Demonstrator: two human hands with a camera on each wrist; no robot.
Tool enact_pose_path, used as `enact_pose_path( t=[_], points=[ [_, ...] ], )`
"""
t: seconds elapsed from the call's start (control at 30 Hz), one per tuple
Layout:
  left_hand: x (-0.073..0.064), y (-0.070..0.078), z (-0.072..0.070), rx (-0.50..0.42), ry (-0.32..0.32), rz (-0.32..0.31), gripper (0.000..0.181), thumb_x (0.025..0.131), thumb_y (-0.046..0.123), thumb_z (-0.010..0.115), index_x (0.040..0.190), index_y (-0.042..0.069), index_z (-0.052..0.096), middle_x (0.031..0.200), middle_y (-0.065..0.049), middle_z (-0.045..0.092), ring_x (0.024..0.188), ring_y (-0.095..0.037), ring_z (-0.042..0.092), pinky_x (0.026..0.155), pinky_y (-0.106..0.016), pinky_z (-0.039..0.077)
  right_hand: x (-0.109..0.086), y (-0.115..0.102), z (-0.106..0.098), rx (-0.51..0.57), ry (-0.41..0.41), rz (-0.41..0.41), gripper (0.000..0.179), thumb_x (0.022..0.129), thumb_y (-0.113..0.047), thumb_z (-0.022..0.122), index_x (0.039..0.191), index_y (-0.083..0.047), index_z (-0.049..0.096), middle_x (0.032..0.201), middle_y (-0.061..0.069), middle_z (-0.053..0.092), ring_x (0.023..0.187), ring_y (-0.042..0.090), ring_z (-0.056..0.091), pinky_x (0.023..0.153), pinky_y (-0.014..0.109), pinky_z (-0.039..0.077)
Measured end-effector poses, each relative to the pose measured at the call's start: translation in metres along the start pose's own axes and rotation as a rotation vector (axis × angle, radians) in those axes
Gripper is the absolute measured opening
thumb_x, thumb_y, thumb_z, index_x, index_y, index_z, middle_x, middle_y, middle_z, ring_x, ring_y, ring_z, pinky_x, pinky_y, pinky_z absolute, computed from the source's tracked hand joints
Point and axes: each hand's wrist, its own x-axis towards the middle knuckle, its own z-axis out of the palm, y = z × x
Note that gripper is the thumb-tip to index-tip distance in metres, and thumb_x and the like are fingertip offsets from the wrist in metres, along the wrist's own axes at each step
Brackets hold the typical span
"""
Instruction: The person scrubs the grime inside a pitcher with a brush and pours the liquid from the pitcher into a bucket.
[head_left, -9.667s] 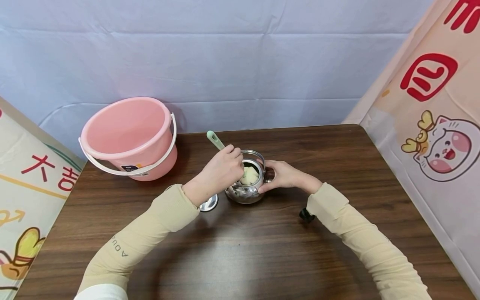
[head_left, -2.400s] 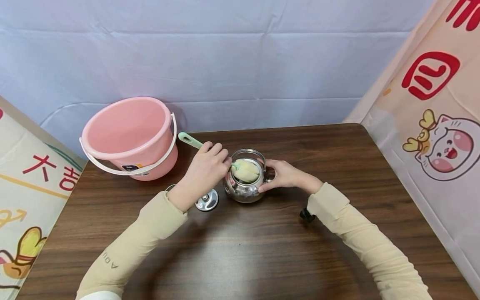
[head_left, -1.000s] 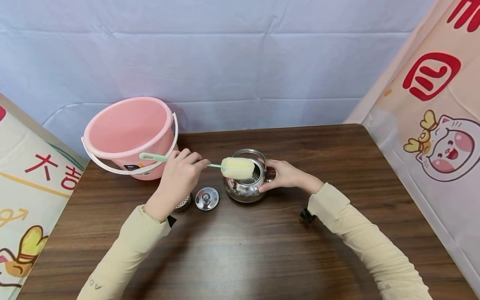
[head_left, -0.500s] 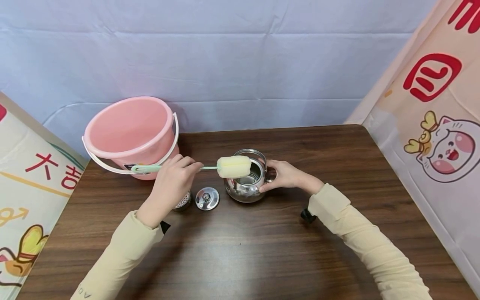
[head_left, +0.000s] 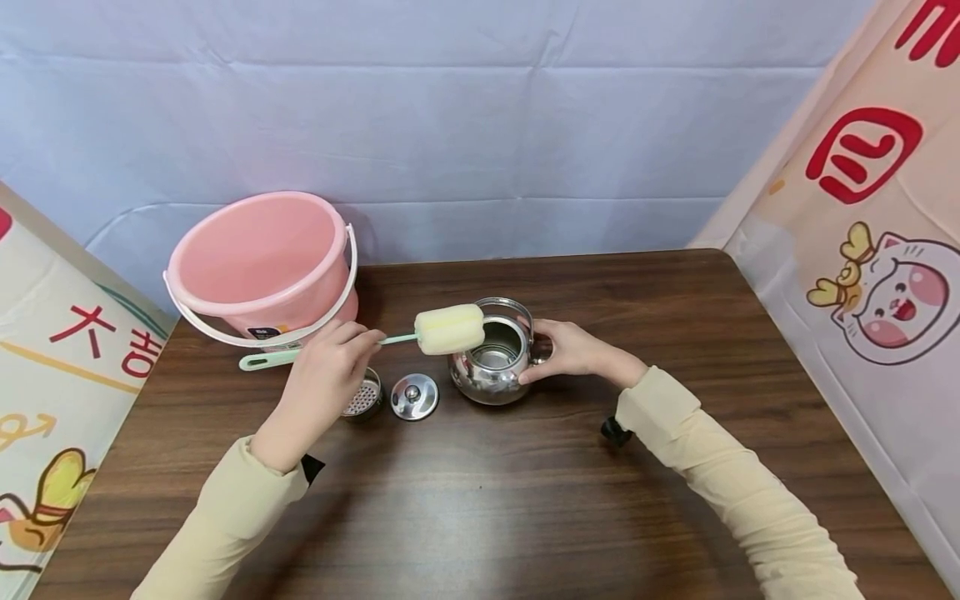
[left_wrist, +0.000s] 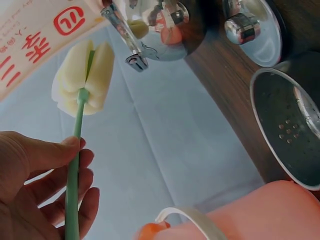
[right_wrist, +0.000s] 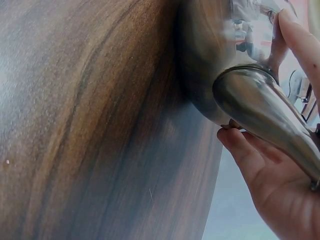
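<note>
Sponge brush [head_left: 449, 329]: hung tilted, with head at the mouth of the kettle [head_left: 486, 387], gripped by left hand [head_left: 326, 371], thumb and fingers round the handle. Looked light, stiff-stemmed, soft at the sponge (maybe slick if wet); best taken by the handle. Saw right hand [head_left: 566, 350] holding the kettle around its spout. Found bucket [head_left: 322, 296], strainer cup [head_left: 365, 396] and lid [head_left: 414, 397] close about left hand, kettle rim just beside sponge, wider room over near side of table [head_left: 525, 517].
</note>
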Motion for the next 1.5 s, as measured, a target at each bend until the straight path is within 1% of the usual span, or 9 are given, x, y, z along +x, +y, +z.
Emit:
enact_pose_path(
  t=[0.17, 0.47, 0.67, 0.93, 1.0, 1.17, 1.27, 1.5],
  points=[
    [-0.008, -0.003, -0.006, 0.000, 0.001, -0.037, 0.014, 0.075, -0.003, 0.067, 0.089, 0.001, 0.068, 0.077, -0.007, 0.061, 0.074, -0.027, 0.054, 0.068, -0.035, 0.045, 0.000, 0.000, -0.001, 0.004, -0.003, -0.005, 0.081, 0.066, -0.037, 0.080, 0.132, -0.008, 0.045, 0.129, 0.010, 0.050, 0.114, 0.024, 0.052, 0.092, 0.035, 0.043],
    [-0.021, -0.009, -0.016, -0.009, 0.008, -0.087, 0.016, 0.074, -0.008, 0.067, 0.088, -0.001, 0.066, 0.082, -0.009, 0.062, 0.077, -0.027, 0.055, 0.072, -0.036, 0.045, 0.000, 0.000, 0.000, 0.019, -0.002, -0.019, 0.078, 0.065, -0.035, 0.080, 0.130, -0.008, 0.047, 0.126, 0.010, 0.052, 0.113, 0.023, 0.053, 0.092, 0.034, 0.043],
    [-0.028, -0.011, -0.023, -0.006, 0.034, -0.116, 0.016, 0.073, -0.008, 0.067, 0.087, -0.001, 0.066, 0.085, -0.009, 0.062, 0.079, -0.028, 0.056, 0.075, -0.037, 0.044, 0.000, 0.001, 0.000, 0.024, -0.003, -0.013, 0.079, 0.065, -0.034, 0.080, 0.131, -0.008, 0.046, 0.129, 0.011, 0.050, 0.114, 0.023, 0.052, 0.093, 0.035, 0.043],
    [-0.044, -0.016, -0.032, -0.008, 0.086, -0.158, 0.016, 0.072, -0.007, 0.066, 0.087, -0.002, 0.066, 0.084, -0.011, 0.061, 0.086, -0.030, 0.055, 0.081, -0.035, 0.041, 0.000, 0.001, 0.000, 0.024, -0.004, -0.017, 0.080, 0.065, -0.035, 0.080, 0.132, -0.008, 0.046, 0.130, 0.012, 0.049, 0.115, 0.024, 0.051, 0.093, 0.035, 0.042],
    [-0.046, -0.017, -0.034, -0.002, 0.090, -0.172, 0.017, 0.072, -0.007, 0.066, 0.088, -0.003, 0.066, 0.086, -0.012, 0.062, 0.088, -0.030, 0.055, 0.081, -0.036, 0.041, 0.000, 0.001, 0.000, 0.024, -0.004, -0.015, 0.080, 0.065, -0.034, 0.080, 0.132, -0.008, 0.045, 0.131, 0.012, 0.048, 0.115, 0.024, 0.051, 0.093, 0.036, 0.042],
    [-0.052, -0.018, -0.038, 0.013, 0.096, -0.208, 0.017, 0.072, -0.008, 0.067, 0.088, -0.003, 0.066, 0.088, -0.013, 0.063, 0.082, -0.028, 0.056, 0.073, -0.038, 0.043, 0.000, 0.001, 0.000, 0.028, -0.007, -0.010, 0.080, 0.066, -0.034, 0.080, 0.133, -0.007, 0.045, 0.134, 0.013, 0.045, 0.114, 0.025, 0.051, 0.093, 0.036, 0.042],
    [-0.056, -0.019, -0.040, 0.020, 0.097, -0.232, 0.015, 0.073, -0.006, 0.066, 0.088, -0.003, 0.065, 0.084, -0.012, 0.063, 0.078, -0.027, 0.054, 0.068, -0.038, 0.042, 0.000, 0.001, 0.000, 0.029, -0.009, -0.007, 0.080, 0.066, -0.034, 0.080, 0.133, -0.008, 0.045, 0.135, 0.013, 0.044, 0.114, 0.025, 0.052, 0.093, 0.036, 0.042],
    [-0.069, -0.023, -0.044, 0.043, 0.085, -0.282, 0.014, 0.074, -0.007, 0.065, 0.087, -0.003, 0.064, 0.078, -0.012, 0.060, 0.077, -0.029, 0.053, 0.068, -0.039, 0.041, -0.001, 0.000, 0.000, 0.014, -0.002, -0.006, 0.081, 0.065, -0.036, 0.080, 0.133, -0.009, 0.045, 0.135, 0.012, 0.045, 0.115, 0.024, 0.051, 0.093, 0.037, 0.042]
  ],
)
